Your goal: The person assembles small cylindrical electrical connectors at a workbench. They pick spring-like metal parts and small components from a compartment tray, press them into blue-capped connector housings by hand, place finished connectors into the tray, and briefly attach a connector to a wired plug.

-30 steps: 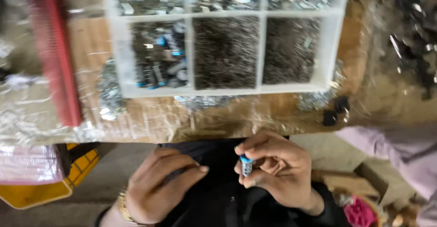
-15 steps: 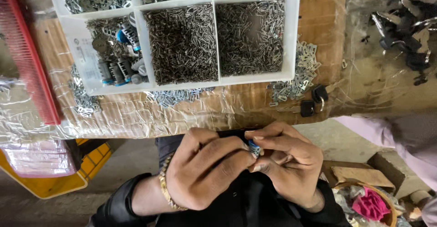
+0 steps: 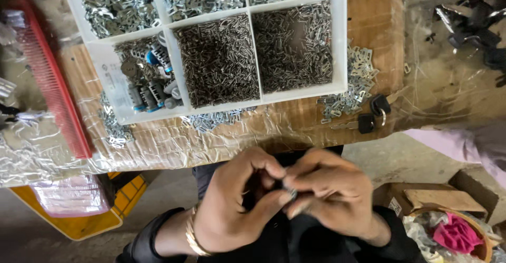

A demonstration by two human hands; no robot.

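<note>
Left hand point(image 3: 237, 202) and right hand point(image 3: 329, 197) meet fingertip to fingertip over the lap, pinching a small part point(image 3: 291, 193) too hidden to identify. Gold bangle point(image 3: 193, 237) on left wrist. Above, on the film-wrapped table point(image 3: 158, 142): white compartment tray point(image 3: 342, 41) of small metal pieces, red comb-like strip point(image 3: 52, 89) at left, two black-headed keys point(image 3: 371, 113) at right. Yellow crate point(image 3: 84, 226) below table.

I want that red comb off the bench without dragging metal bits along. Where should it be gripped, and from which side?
Probably grip the red comb by its solid spine at mid-length, pinching from above. It lies flat and slanted on the plastic-covered bench; its left side looks freer, since the white compartment tray and loose metal pieces lie to its right.
</note>
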